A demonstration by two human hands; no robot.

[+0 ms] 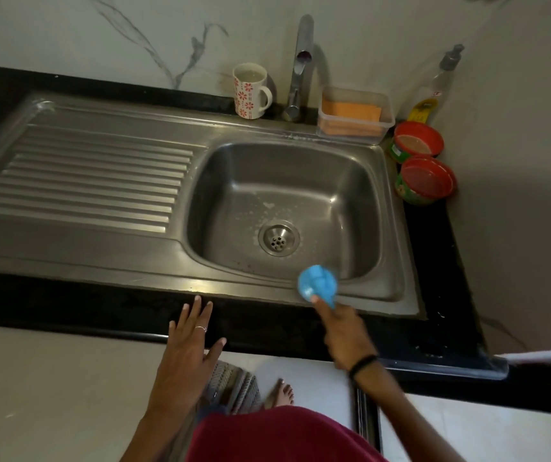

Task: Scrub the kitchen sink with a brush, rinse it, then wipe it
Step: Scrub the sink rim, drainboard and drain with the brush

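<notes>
Two hands reach toward a steel sink [380, 288] set in a black countertop [67, 308]. At the near rim of the basin, the right hand [344, 331] grips a round blue brush [317, 284], its fingers curled round the handle and one fingertip lying along the blue plastic; the brush head sits over the front edge of the bowl and is blurred. Spread flat with straight fingers, the left hand [189, 348] holds nothing, its fingertips over the front strip of the countertop just short of the sink's rim, and a ring shows on one finger. Patches of white foam or water lie on the basin floor around the drain [279, 240]. A ribbed draining board [94, 175] forms the sink's left half. Behind the basin stands a tap [300, 65], with a white mug [250, 91] patterned in red flowers to its left and a clear tub [355, 116] holding an orange sponge or cloth to its right. In the right corner stand a pump bottle [440, 81] and two red-lidded containers [427, 180], one just behind the other.
</notes>
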